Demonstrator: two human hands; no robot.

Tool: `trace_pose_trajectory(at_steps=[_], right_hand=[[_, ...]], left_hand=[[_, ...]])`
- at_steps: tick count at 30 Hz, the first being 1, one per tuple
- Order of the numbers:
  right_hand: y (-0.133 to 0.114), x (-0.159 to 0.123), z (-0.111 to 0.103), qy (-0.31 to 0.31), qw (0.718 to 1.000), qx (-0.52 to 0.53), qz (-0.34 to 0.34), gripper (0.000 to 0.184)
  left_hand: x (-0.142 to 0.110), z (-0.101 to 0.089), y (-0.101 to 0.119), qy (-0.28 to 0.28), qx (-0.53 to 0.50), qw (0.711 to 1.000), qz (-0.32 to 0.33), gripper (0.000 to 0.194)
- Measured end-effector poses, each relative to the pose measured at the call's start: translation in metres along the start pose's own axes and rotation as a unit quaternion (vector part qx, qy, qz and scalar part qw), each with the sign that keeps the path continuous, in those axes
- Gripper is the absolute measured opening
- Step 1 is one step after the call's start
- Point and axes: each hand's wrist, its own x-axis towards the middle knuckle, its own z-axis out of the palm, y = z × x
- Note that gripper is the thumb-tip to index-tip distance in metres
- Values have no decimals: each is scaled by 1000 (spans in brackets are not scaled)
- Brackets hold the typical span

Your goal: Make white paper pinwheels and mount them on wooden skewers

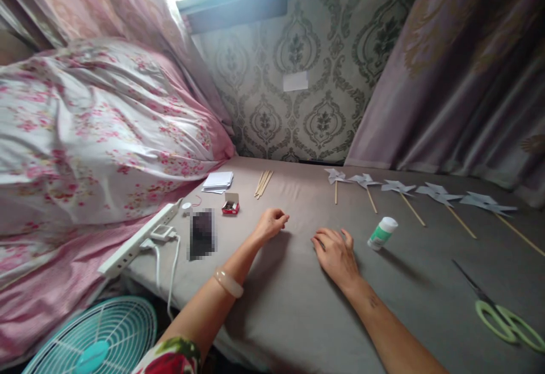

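Note:
My left hand [272, 223] hovers just above the grey cloth, its fingers curled in a pinch; whatever may be between them is hidden or too small to name. To its right, my right hand [336, 252] rests palm down on the cloth with the fingers loosely stretched and holds nothing. A white glue bottle with a green label [382, 234] stands just right of that hand. Beyond my left hand lie several thin wooden sticks [264, 184]. A small red box [230, 205], its lid up, holds small items I cannot make out.
Several white paper pinwheels on sticks [400, 188] lie in a row at the back right. Green-handled scissors [496, 311] are at the right. White paper sheets [217, 181], a blurred dark object [202, 234], a power strip [140, 240] and a turquoise fan [97, 337] are leftward.

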Motion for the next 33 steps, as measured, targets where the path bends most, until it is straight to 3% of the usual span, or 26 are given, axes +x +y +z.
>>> trace_pose_trajectory(at_steps=[6, 9, 16, 21, 26, 33], right_hand=[[-6, 0, -4, 44, 995, 45, -73, 28], [-8, -1, -6, 33, 989, 77, -124, 31], [-18, -4, -16, 43, 979, 124, -154, 19], [-32, -8, -25, 34, 971, 158, -174, 28], [-35, -12, -23, 21, 965, 162, -205, 28], [-31, -11, -17, 32, 962, 154, -222, 31]], left_hand=[[-2, -37, 2, -8, 6, 999, 44, 29], [4, -70, -5, 35, 26, 998, 54, 28], [27, -157, -50, 173, 113, 977, -45, 29], [42, -200, -81, 219, 185, 953, -94, 26], [74, -216, -97, 211, 241, 941, -108, 27], [117, -208, -100, 170, 286, 937, -108, 32]])
